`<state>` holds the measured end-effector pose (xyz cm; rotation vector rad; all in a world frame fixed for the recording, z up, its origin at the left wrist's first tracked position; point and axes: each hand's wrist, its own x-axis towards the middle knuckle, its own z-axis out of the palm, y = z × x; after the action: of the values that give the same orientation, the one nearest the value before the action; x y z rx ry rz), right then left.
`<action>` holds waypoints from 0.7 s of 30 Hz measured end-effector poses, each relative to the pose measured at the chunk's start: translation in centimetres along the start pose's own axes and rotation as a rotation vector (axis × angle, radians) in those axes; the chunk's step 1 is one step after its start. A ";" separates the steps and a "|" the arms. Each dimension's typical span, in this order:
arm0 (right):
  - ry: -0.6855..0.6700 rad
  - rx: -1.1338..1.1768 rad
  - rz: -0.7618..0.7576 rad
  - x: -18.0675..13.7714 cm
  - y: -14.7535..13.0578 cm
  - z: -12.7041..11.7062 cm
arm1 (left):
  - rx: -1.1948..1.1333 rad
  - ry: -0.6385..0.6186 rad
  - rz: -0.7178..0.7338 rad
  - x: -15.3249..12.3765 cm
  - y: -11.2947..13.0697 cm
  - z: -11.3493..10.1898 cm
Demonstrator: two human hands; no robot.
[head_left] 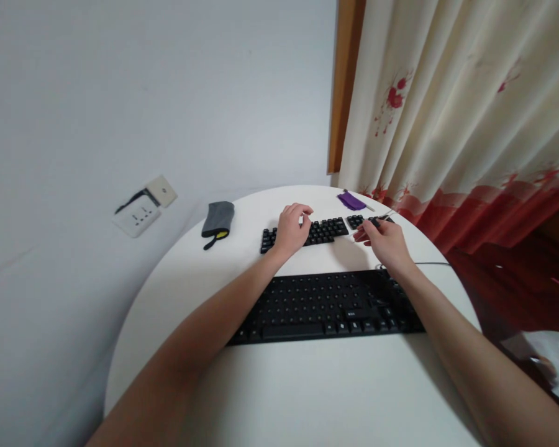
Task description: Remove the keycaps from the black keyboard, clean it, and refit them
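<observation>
I see 2 black keyboards on the round white table (270,397): the near keyboard (326,307) lies between both forearms, and the far keyboard (328,230) sits at 12 o'clock from it, its long axis running 9 to 3 o'clock. The left hand (292,228) curls over its middle keys, fingertips bent down, and I cannot tell whether they pinch anything; the right hand (386,241) rests loosely spread on its 3 o'clock end, holding nothing I can make out. A grey pouch (218,220) lies at 9 o'clock of the left hand, contents hidden.
</observation>
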<state>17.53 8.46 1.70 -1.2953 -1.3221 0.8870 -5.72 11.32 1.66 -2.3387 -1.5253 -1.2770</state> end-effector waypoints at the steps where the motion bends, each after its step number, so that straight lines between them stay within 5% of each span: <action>1: 0.000 0.000 0.003 0.0 0.0 0.0 | -0.021 -0.012 0.001 -0.1 0.0 0.0; 4: 0.009 -0.010 0.014 -0.1 0.0 0.1 | -0.149 -0.132 0.065 -0.6 0.2 0.4; 8: 0.037 -0.010 0.002 -0.1 -0.1 0.1 | -0.244 -0.494 0.280 -0.6 1.3 -0.2; 15: 0.048 0.009 -0.021 0.2 0.1 0.0 | -0.306 -1.129 0.462 -2.0 8.6 -4.1; 21: 0.033 -0.001 -0.007 0.0 -0.2 0.1 | -0.303 -0.961 0.647 -5.8 11.5 -2.0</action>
<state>17.43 8.46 1.85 -1.2998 -1.3007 0.8573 1.19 0.42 3.22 -3.4580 -0.4807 -0.2090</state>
